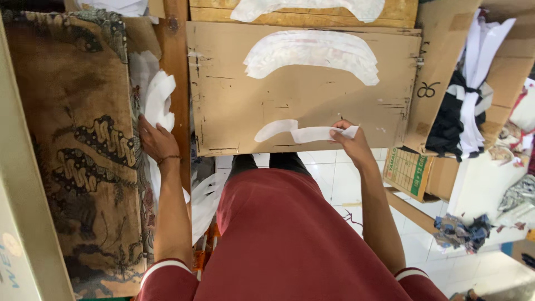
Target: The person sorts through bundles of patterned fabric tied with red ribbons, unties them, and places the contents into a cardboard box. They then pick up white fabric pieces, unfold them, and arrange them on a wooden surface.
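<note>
- Right hand: pinches the right end of a curved white strip between thumb and fingers, at the near edge of the cardboard board.
- Curved white strip: lies flat on the board, long axis running left to right. It stretches leftward from the pinch; its free end curves up and away at the left. The right hand is on it, the left hand is well apart from it.
- Left hand: rests palm down, fingers spread flat, on a stack of white cut pieces lying between the patterned cloth and the wooden post. Whether it pinches a piece cannot be told; it appears to press rather than grasp.
- Stack of white cut pieces: long axis running away from the person, fanned at the far end, just beyond the fingertips of the left hand.
- Wooden post: upright strip between the stack and the board; it stands between the two hands.
- Pile of curved white pieces: on the far half of the board, well apart from the pinched strip, same arc shape, larger.
- Patterned cloth: brown, covering the surface at the left.
- Cardboard box: right of the board, below its level.
- Fabric scraps: on the tiled floor, far right.
- Nothing lies on the board between the strip and the far pile.
</note>
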